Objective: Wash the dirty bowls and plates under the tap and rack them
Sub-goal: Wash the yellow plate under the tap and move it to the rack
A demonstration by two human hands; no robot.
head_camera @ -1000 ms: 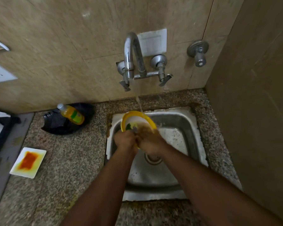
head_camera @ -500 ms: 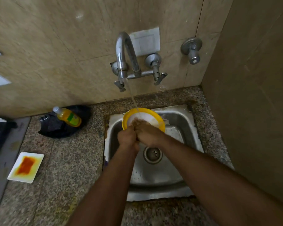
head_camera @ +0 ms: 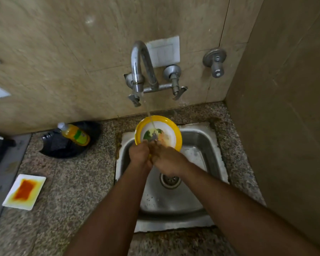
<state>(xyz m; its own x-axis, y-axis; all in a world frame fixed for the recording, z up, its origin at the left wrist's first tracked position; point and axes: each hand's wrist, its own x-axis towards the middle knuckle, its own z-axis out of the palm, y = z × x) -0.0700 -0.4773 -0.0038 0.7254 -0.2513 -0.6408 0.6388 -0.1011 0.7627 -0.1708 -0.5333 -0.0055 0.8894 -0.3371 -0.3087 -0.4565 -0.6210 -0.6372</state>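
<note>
Above the sink [head_camera: 207,145], at frame centre, my left hand [head_camera: 139,154] grips the yellow-rimmed plate [head_camera: 174,129] by its lower edge under the tap [head_camera: 138,71] water; my right hand [head_camera: 166,159] presses its face, fingers blurred. At lower left, a stained white plate [head_camera: 24,191] lies on the desk [head_camera: 72,191].

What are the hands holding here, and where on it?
The left hand grips the yellow-rimmed plate at its near rim, tilted under the tap stream. The right hand lies on its near face; whether it grips cannot be told.
</note>
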